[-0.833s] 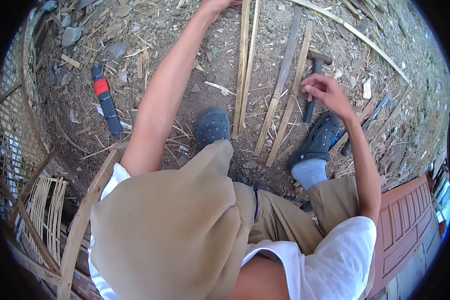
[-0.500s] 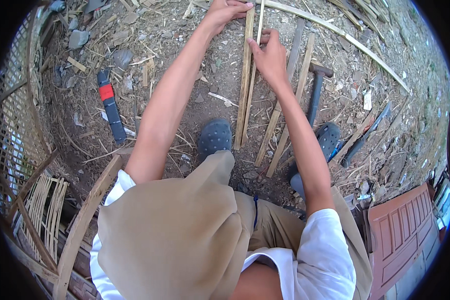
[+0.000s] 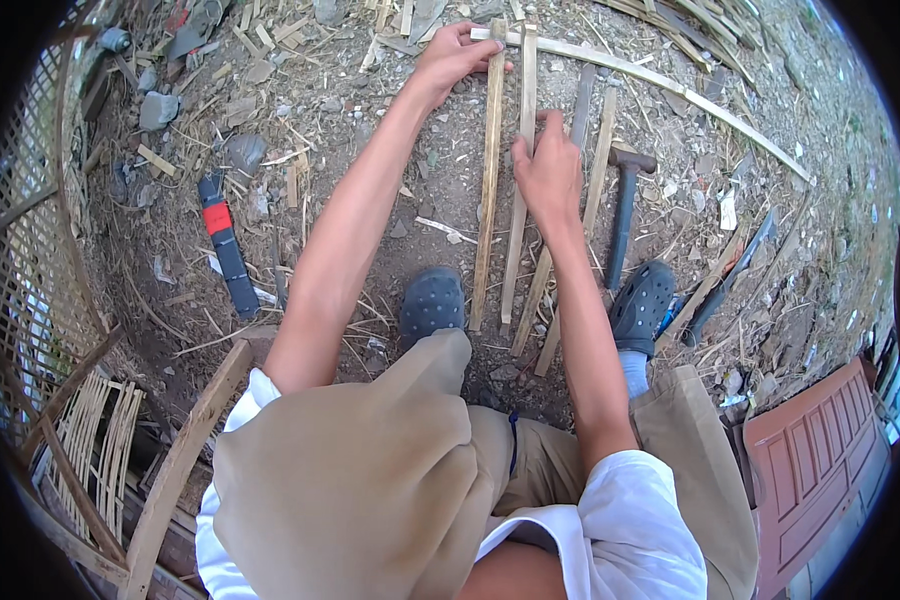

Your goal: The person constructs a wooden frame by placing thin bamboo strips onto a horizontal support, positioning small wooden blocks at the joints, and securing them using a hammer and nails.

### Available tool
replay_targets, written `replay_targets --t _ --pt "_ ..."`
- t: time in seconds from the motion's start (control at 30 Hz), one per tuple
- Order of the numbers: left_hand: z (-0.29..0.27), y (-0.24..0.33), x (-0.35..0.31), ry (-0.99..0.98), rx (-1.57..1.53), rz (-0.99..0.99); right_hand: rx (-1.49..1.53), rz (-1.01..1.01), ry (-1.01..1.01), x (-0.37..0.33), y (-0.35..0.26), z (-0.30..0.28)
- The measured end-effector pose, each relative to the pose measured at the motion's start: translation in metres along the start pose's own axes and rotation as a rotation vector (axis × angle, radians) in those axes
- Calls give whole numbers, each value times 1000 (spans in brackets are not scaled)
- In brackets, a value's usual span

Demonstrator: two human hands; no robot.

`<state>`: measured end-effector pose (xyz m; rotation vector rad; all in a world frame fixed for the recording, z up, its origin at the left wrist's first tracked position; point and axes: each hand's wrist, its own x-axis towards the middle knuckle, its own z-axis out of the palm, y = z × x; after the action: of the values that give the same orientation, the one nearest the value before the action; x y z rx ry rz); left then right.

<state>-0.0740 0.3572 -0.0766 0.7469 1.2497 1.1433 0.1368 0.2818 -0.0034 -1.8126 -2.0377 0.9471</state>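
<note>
Tan wood, split into a narrow straight strip [image 3: 488,180], lies lengthwise on the littered brown soil [image 3: 370,260], and the left hand [image 3: 448,66] grasps its far end between thumb and fingers, just where the left end of a long, pale, curved wooden strip [image 3: 640,70] meets it. Beside it, slightly fanned, lies a second straight light-brown strip [image 3: 513,245]; the right hand [image 3: 553,180] is at its upper half, thumb against it, fingers bent, though I cannot tell whether they close around it. Two more wooden strips [image 3: 600,160] run partly beneath the right forearm. Right of these lies a dark-handled hammer with a brownish head [image 3: 623,220], near a dark-grey perforated clog [image 3: 642,305].
</note>
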Motion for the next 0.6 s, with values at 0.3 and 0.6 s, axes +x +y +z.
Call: replay_targets --t 0.3,0.6 --pt "-5 -5 -1 -73 -48 -9 205 -78 31 9 5 14" --pt "4 -7 -4 10 -45 -32 197 -124 105 -2 3 30"
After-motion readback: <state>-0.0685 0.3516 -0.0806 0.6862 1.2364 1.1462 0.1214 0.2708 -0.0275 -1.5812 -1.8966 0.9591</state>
